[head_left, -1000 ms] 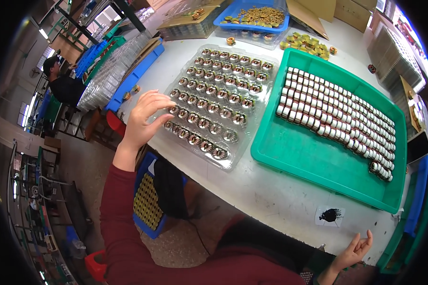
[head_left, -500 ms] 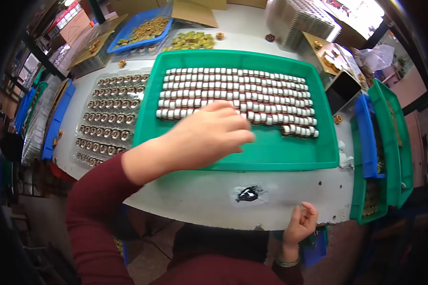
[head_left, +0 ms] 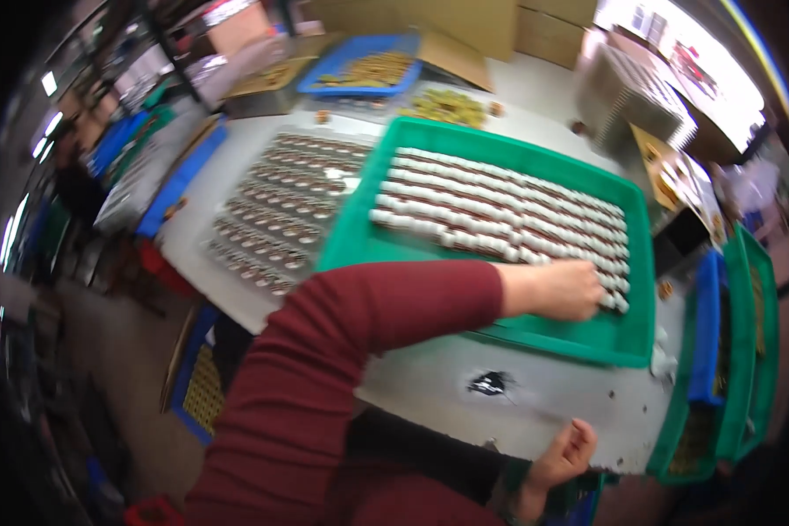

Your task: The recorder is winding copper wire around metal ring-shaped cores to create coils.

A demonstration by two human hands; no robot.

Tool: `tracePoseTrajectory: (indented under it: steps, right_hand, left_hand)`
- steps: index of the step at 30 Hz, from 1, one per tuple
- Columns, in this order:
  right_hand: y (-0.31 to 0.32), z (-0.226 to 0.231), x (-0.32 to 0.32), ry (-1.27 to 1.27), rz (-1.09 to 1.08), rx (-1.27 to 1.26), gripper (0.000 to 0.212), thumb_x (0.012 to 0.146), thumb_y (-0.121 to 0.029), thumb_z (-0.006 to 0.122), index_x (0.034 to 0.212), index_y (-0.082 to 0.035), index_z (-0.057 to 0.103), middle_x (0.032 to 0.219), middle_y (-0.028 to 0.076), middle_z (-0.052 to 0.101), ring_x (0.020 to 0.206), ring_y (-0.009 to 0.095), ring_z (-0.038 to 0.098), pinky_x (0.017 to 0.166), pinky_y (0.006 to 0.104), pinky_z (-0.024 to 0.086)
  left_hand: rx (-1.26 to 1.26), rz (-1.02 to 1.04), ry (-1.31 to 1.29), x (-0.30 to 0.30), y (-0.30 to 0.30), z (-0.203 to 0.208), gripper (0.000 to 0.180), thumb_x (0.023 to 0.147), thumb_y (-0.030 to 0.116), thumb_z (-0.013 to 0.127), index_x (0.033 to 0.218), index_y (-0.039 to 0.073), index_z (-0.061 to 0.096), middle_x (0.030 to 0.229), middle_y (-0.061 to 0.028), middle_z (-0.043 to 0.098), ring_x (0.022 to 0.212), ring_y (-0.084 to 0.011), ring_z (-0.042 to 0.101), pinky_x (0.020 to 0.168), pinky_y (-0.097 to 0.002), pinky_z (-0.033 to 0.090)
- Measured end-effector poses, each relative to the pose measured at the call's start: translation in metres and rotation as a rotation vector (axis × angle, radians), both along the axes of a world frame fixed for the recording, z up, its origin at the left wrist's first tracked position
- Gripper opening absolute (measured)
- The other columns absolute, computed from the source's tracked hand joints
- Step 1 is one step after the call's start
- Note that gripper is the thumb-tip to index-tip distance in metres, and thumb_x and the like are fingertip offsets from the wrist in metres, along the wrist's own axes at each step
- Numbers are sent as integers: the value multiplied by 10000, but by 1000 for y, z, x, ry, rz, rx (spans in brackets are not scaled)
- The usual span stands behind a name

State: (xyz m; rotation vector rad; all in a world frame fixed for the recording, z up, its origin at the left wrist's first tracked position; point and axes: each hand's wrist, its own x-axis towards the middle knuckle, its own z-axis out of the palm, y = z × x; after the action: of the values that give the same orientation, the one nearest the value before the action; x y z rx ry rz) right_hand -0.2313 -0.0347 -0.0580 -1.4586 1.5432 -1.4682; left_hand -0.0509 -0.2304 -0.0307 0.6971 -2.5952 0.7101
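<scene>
"How is the grip of the left hand [head_left: 572, 291] held?"

"Its fingers are curled downward, but whether a piece is grasped cannot be told; the hand is blurred."

"And where are the pieces kept?"

"The white-banded pieces [head_left: 500, 209] are lined up in long rows inside the green tray [head_left: 579, 337]. The front right end of those rows is partly covered by the hand."

"What of the right hand [head_left: 566, 456]?"

"It is left relaxed, loosely curled near the front edge of the counter [head_left: 430, 377], by a dark-stained patch [head_left: 491, 383]."

"And farther out?"

"To the left of the green tray, ring-shaped pieces [head_left: 276, 216] are set in rows in a clear plastic tray [head_left: 342, 176]. Behind, yellowish pieces [head_left: 447, 107] are heaped beside a blue tray [head_left: 359, 90]."
</scene>
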Motion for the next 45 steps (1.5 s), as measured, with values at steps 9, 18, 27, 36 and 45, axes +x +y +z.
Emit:
tracePoseTrajectory:
  steps: [9,18,27,36,45]
  right_hand:
    - [-2,-18,0,-115,13,-29,146,838,-48,466,976,-40,512,755,-4,454,635,62,372,576,173,313]
    - [39,31,42,-317,650,235,280,659,-108,716,895,-33,586,648,-25,480,503,56,299,452,188,258]
    - [35,33,53,-343,995,106,281,598,5,732,859,-20,633,578,-20,494,484,86,327,459,199,285]
    - [40,36,47,-318,972,-24,259,586,6,735,825,-24,642,532,-28,438,462,95,322,456,203,292]
    - [34,37,45,-215,951,-149,256,584,-1,739,820,-33,647,517,-31,395,454,94,317,448,207,289]
  left_hand:
    - [755,-41,976,30,160,87,141,701,33,567,834,52,524,837,-72,466,597,-222,481,548,-311,414]
    - [1777,-27,1959,50,277,32,182,804,-13,569,969,46,523,959,-61,575,866,-140,555,801,-247,446]
    - [1743,-213,2000,45,284,24,235,750,-68,624,947,26,536,974,-106,567,894,-176,548,807,-275,457]
    - [1618,-146,1757,42,285,24,197,722,-77,641,882,25,589,956,-100,567,847,-167,549,763,-264,454]
    - [1656,-134,1709,44,281,20,240,697,-71,667,911,20,605,947,-96,569,828,-161,552,746,-254,459]
